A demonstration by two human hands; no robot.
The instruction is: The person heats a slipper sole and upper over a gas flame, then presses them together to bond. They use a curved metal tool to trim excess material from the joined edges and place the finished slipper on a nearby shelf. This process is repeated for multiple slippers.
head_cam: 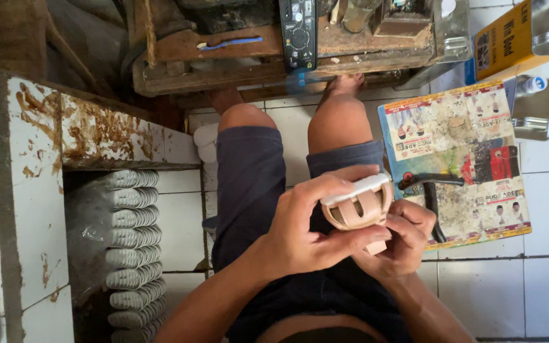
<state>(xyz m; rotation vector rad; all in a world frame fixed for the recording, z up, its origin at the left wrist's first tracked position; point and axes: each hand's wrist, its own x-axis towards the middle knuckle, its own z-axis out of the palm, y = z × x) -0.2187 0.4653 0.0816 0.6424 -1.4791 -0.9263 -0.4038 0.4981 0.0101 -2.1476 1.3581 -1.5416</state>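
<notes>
**Both hands wrapped around a strapped sandal**

Over the lap, the left hand [306, 225] clasps a beige strapped sandal [358, 206] with a white sole; the right hand [405, 238] pinches its lower edge. Beyond lie a black tool [432, 190] on a printed sheet [459, 127], then the wooden counter [223, 57].

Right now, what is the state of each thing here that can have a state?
Beige strapped sandal upper: held up over the lap, white sole edge on top.
Left hand: wrapped around the sandal.
Right hand: gripping the sandal from the other side.
Black hand tool: lying unused on the stained printed sheet.
White soles: stacked in a row under the shelf.
</notes>
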